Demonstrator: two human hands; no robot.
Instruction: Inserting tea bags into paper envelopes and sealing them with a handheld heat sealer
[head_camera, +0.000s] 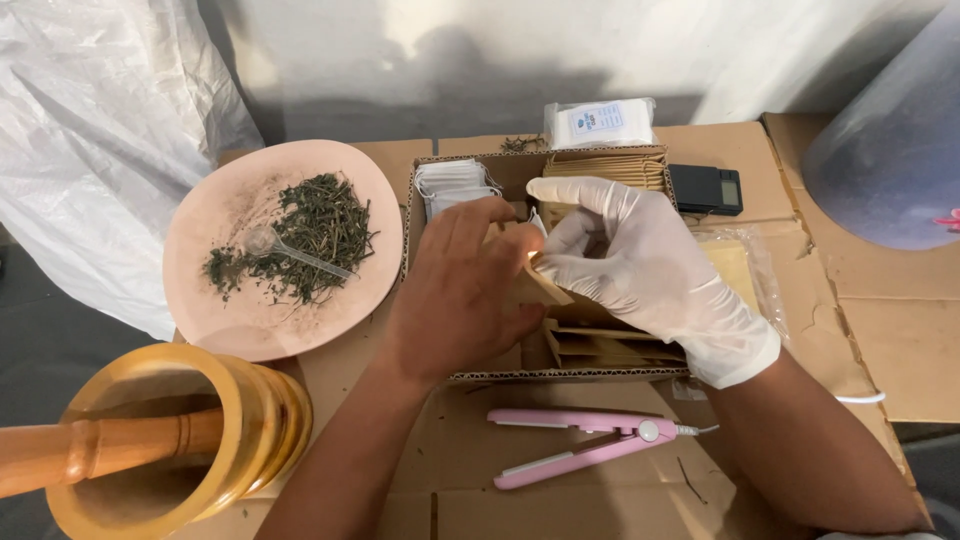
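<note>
**Paper envelope held between two hands over the box**

Envelope (535, 285), small and tan, sits over the cardboard box (560, 375), pinched from both sides. Far left stands a wooden mortar (200, 440) with its pestle (90, 450); above it a pink plate (230, 320) carries dried herbs (315, 235) and a clear spoon (275, 248). The bare left hand (460, 290) presses its fingers together on the envelope's left edge. The gloved right hand (640, 265) nips the mouth with thumb and forefinger. Opening it cleanly probably needs a light pinch near the corner, so the paper does not crease. A pink sealing clamp (590, 445) lies open nearer me, and a black pocket scale (706, 189) sits beyond.
</note>
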